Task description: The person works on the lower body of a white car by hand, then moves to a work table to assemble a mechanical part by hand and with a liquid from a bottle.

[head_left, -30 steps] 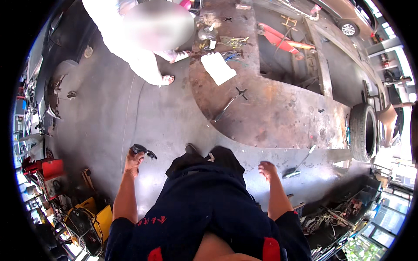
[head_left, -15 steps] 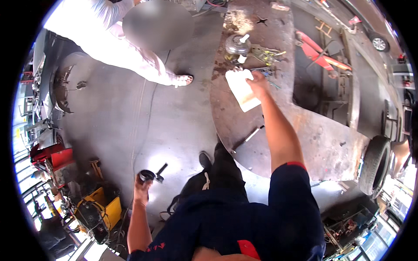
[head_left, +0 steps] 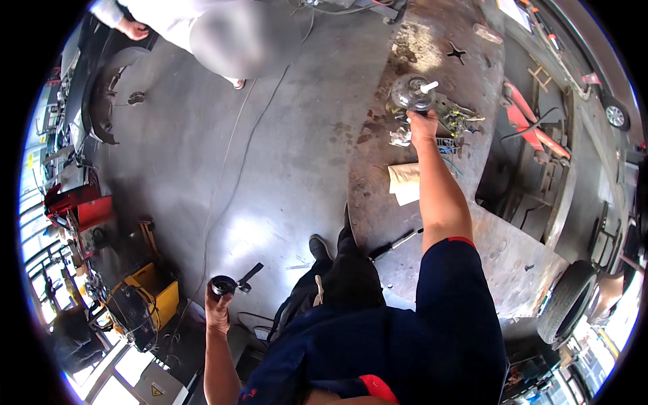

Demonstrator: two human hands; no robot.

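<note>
My left hand (head_left: 217, 316), low over the floor on the left, is closed round a black cup-shaped part (head_left: 223, 285). A flat dark arm sticks out from the part's side. Over the metal table my right hand (head_left: 424, 127) has its fingers closed at the near edge of a round see-through vessel (head_left: 409, 93) with a white spout on it. My fingers partly hide where they grip it. Nearer to me, a cream folded sheet (head_left: 404, 182), paper or cloth, lies on the tabletop beside my right forearm.
Greenish-yellow scrap pieces (head_left: 462, 120) lie right of the vessel on the rusty table (head_left: 378, 202). A pen-like black-and-silver tool (head_left: 395, 245) rests near its edge. A tyre (head_left: 568, 304) leans at the right end. Cables (head_left: 253, 145) cross the floor, and another person (head_left: 172, 23) stands far left.
My right hand has let go of the cream sheet, now on the table, and reached farther to the round vessel. The left hand keeps its part. The other person has shifted away.
</note>
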